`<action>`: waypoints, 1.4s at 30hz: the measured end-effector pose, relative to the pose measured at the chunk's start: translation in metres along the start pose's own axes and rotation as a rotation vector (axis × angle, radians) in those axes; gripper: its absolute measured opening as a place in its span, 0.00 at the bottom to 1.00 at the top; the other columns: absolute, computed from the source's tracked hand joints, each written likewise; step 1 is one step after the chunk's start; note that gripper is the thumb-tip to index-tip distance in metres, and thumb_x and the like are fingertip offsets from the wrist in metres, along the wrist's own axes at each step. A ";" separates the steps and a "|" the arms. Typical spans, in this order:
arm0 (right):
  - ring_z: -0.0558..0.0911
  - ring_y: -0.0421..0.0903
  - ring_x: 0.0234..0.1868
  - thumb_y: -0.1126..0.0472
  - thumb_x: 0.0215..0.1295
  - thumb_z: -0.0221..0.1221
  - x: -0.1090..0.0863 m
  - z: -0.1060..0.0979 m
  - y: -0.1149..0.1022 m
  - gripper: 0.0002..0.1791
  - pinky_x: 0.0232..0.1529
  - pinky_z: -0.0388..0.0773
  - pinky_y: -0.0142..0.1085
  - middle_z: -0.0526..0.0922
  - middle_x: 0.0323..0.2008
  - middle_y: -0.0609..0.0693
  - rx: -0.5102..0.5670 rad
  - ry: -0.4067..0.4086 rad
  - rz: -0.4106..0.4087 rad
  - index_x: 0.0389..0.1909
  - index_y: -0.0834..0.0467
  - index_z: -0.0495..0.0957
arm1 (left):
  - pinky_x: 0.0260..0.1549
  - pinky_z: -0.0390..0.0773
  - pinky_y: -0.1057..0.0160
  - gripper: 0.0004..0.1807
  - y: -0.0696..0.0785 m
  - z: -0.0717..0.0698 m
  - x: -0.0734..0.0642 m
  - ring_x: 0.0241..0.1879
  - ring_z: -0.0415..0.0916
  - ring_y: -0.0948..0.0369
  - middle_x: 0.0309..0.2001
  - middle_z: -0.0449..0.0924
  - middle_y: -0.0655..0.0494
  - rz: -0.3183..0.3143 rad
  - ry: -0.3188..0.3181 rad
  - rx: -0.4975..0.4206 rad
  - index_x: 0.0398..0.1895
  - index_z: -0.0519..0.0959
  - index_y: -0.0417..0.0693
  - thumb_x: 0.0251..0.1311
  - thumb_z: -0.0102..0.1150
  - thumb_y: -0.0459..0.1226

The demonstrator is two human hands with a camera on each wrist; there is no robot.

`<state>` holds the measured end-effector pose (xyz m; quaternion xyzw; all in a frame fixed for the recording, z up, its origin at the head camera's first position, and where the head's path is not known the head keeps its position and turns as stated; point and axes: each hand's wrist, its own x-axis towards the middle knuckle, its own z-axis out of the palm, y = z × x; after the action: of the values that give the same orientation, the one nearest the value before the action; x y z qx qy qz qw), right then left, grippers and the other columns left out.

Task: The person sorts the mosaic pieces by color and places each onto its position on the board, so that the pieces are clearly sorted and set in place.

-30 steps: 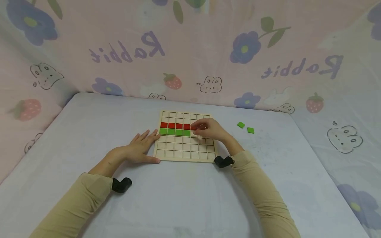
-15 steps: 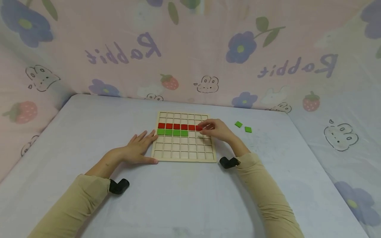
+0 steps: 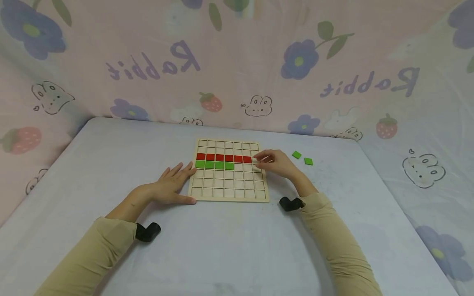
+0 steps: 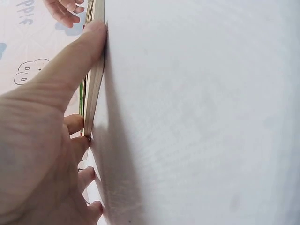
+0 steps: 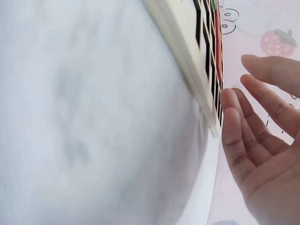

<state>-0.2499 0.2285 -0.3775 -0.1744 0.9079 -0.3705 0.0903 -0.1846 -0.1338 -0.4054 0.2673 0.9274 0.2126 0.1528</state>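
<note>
A wooden grid board (image 3: 229, 186) lies on the table in the head view. One of its rows holds several red tiles (image 3: 220, 157), starting from the left side; just below is a shorter row of green tiles (image 3: 209, 165). Against the board's left edge rests my left hand (image 3: 169, 187), fingers spread straight and thumb at the near corner. My right hand (image 3: 275, 161) hovers by the board's right edge, beside the last red tile. Its fingers are loosely bent with nothing between them, and the right wrist view shows thumb and fingertips apart.
Two loose green tiles, one farther back (image 3: 296, 155) and one nearer (image 3: 308, 161), lie to the right of the board. A white cloth covers the table (image 3: 222, 246). Behind it hangs a pink curtain (image 3: 237, 61) printed with rabbits and flowers.
My right hand has drawn back to the right along the red row, uncovering the red tiles at its right end. The left hand stays at the board's edge. The head view shifted slightly.
</note>
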 end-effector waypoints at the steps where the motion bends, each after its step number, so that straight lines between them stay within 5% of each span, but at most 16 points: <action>1: 0.81 0.52 0.48 0.59 0.62 0.63 -0.001 -0.001 0.001 0.19 0.45 0.79 0.42 0.82 0.50 0.57 -0.003 0.004 0.001 0.53 0.59 0.79 | 0.69 0.28 0.38 0.57 0.000 0.000 0.000 0.75 0.26 0.43 0.77 0.32 0.45 -0.007 -0.004 0.005 0.76 0.44 0.43 0.54 0.60 0.62; 42: 0.77 0.59 0.55 0.60 0.64 0.60 -0.012 -0.032 0.037 0.21 0.49 0.77 0.49 0.76 0.58 0.63 -0.044 0.140 0.094 0.57 0.63 0.76 | 0.68 0.30 0.35 0.54 0.007 -0.007 -0.005 0.74 0.28 0.39 0.77 0.34 0.41 0.004 -0.010 -0.009 0.75 0.45 0.41 0.56 0.60 0.59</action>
<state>-0.2577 0.2777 -0.3807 -0.1071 0.9270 -0.3571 0.0399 -0.1800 -0.1332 -0.3953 0.2696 0.9250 0.2159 0.1580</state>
